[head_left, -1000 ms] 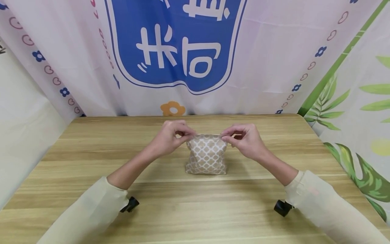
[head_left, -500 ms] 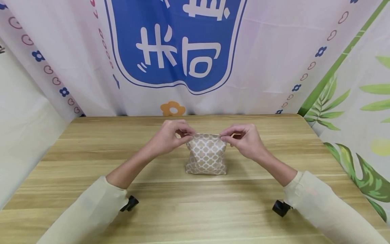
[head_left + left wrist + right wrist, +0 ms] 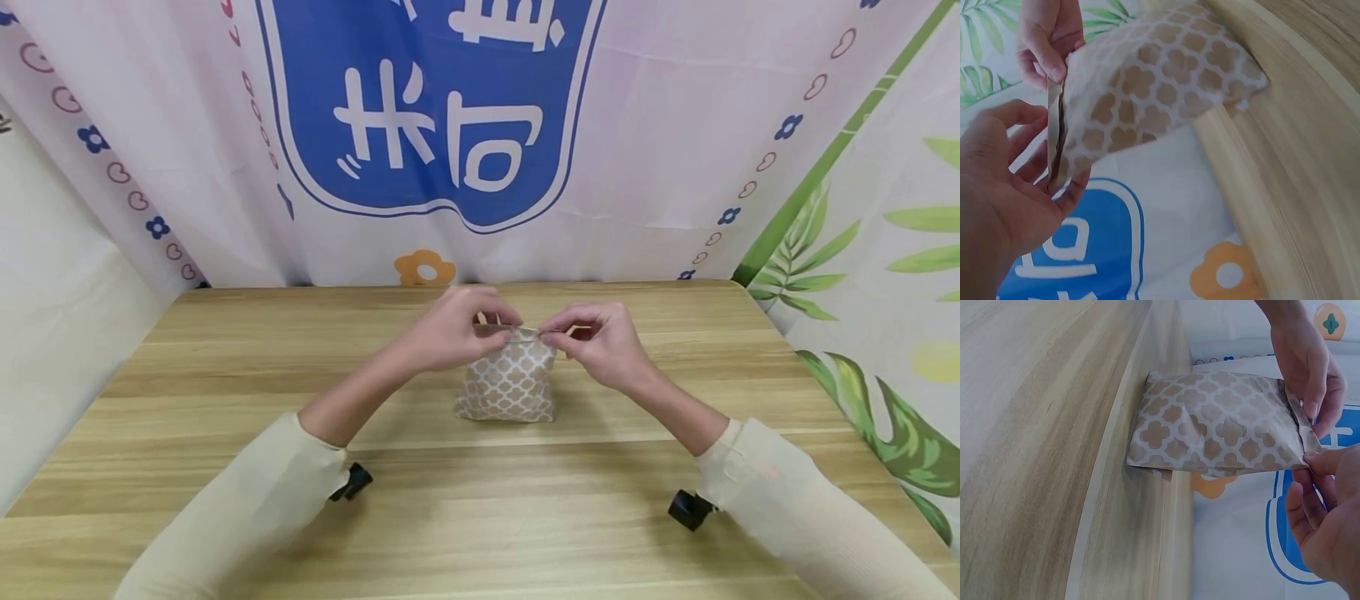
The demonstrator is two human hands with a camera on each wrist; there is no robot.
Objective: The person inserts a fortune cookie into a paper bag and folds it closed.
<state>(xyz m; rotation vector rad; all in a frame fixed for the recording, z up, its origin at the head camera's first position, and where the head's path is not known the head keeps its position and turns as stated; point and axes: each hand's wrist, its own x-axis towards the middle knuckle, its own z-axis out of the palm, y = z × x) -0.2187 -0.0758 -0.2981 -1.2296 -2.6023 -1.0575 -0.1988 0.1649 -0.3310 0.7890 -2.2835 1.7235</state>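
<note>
A tan paper bag (image 3: 506, 387) with a white lattice pattern stands on the wooden table (image 3: 480, 517). Its top is folded over into a narrow strip, seen edge-on in the left wrist view. With thumb and fingers, my right hand (image 3: 602, 343) pinches the right end of that fold. My left hand (image 3: 459, 332) is at the fold's left and middle part, thumb on the near side and fingers at the far side, covering the bag's upper left. From the right wrist view, the bag (image 3: 1210, 431) looks full and creased, its fold running between both hands. Its contents are hidden.
Behind the table's far edge hangs a white cloth banner with a blue emblem (image 3: 435, 187) and an orange flower (image 3: 425, 268). A leaf-printed cloth (image 3: 892, 250) hangs to the right. Black wrist cameras (image 3: 690, 510) stick out below both sleeves.
My left hand has slid right along the fold, from the bag's left corner toward its middle. The bag's base has shifted slightly back. My right hand has stayed nearly still at the right corner.
</note>
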